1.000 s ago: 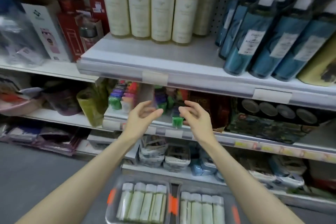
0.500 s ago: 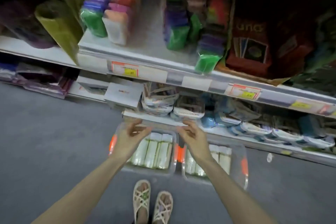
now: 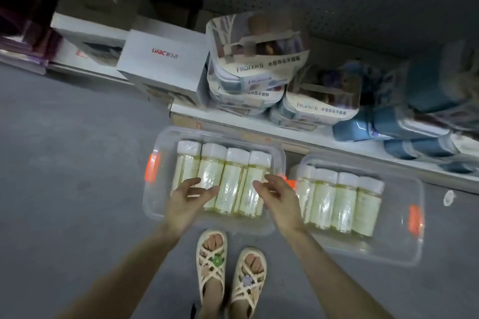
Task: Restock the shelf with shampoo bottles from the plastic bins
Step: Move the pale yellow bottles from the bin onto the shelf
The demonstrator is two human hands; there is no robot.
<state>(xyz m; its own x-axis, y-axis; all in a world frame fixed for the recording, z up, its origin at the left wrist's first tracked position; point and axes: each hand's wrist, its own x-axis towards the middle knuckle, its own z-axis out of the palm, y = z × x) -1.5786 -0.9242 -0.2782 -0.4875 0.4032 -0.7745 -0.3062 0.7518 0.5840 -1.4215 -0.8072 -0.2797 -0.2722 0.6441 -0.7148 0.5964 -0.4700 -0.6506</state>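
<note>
Our left hand (image 3: 190, 197) and right hand (image 3: 278, 195) hover open, empty; the shampoo bottles (image 3: 232, 176) look heavy and film-slick, so we grip mid-body.

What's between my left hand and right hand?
Head view: pale-yellow white-capped shampoo bottles in the left clear plastic bin, seen between left hand and right hand.

Pretty dim overall, with a greyish cast. The shelf recess (image 3: 28, 0) top left goes nearly black. Soft glare sits on the wrapped bottles (image 3: 230, 179) and the clear bin (image 3: 151, 202). The blue packs (image 3: 414, 122) at the right edge are smeared mush, and the wide-angle lens bends the borders.
</note>
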